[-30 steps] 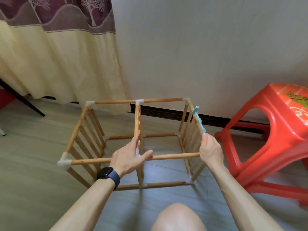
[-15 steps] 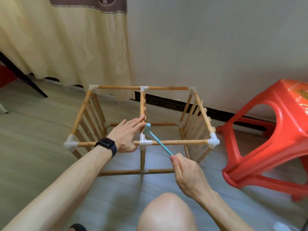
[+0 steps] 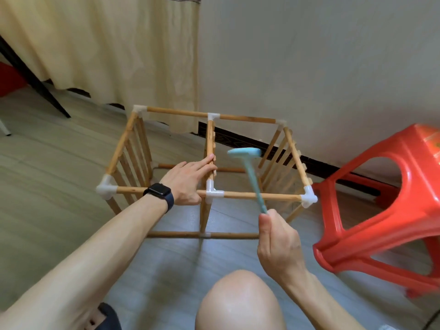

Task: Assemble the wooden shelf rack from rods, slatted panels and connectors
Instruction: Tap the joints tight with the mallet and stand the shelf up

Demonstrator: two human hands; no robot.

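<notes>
Black smartwatch (image 3: 157, 189), dark shorts (image 3: 108, 317)

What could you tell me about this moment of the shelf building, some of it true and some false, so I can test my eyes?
1. The right hand grips a light blue hammer by its handle. True.
2. The hammer's head rests on the white connector at the front middle. False: the head is in the air, apart from that connector.
3. The left hand lies with straight fingers on the middle top rod of the wooden rack. True.
4. The red stool stands left of the rack. False: the stool is on its right.
5. The watch is on the right wrist. False: the watch is on the left wrist.
</notes>
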